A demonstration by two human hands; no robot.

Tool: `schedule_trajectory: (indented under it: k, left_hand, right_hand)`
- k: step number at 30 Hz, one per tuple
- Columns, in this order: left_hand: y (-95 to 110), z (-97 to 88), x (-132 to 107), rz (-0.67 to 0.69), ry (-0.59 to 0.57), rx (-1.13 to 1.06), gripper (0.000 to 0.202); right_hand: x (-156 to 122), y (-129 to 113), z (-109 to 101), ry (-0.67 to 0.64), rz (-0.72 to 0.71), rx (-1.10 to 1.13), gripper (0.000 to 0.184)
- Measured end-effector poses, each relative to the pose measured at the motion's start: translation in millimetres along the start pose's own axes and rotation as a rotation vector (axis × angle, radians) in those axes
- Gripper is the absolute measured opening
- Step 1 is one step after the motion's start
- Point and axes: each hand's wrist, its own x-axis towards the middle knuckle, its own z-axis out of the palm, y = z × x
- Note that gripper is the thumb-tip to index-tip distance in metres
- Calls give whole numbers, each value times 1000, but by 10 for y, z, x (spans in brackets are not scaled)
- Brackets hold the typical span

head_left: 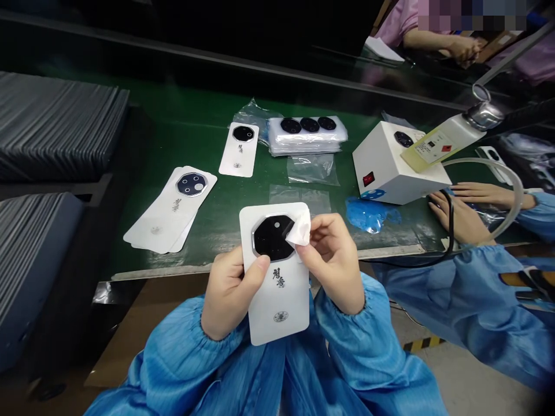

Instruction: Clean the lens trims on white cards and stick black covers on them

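Item: a white panel [291,294], printed with two brush-style characters and a round seal, neither legible as a brand, and fitted with a black octagonal lens piece [271,240] in a silver rim. It is held upright in both hands, above the near edge of the desk [260,267].

Left hand [229,294]: fingers wrapped behind the panel, thumb pressed on its face below the lens piece. Right hand [332,260]: pinching a white wipe [301,226] against the lens piece's upper right side.

Head view, on the green desk: a fanned stack of matching panels [169,211] to the left, with a single panel [238,149] beyond, beside a pile of clear bags [307,136] holding black lens pieces. A strip of green mat separates these from the held panel. To the right stands a white box [381,162] with a red rocker switch; a pale yellow label [437,144] with a red diamond has print too small to read. Crumpled blue film [368,212] lies against the box. A co-worker's hands [468,211] rest at the right, with blue sleeves.
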Motion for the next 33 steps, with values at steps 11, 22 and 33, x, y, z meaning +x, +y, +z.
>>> schedule_trajectory:
  k: [11,22,33]
  left_hand:
    - [-24,-32,25,150,-55,99,27]
    - [19,-23,15,216,-83,108,21]
    - [17,28,10,153,-23,76,25]
  right_hand:
    - [-17,-6,-128,-274,9,49,7]
    - [-28,41,-34,-178,-53,176,6]
    - [-32,78,1,-172,45,229,2]
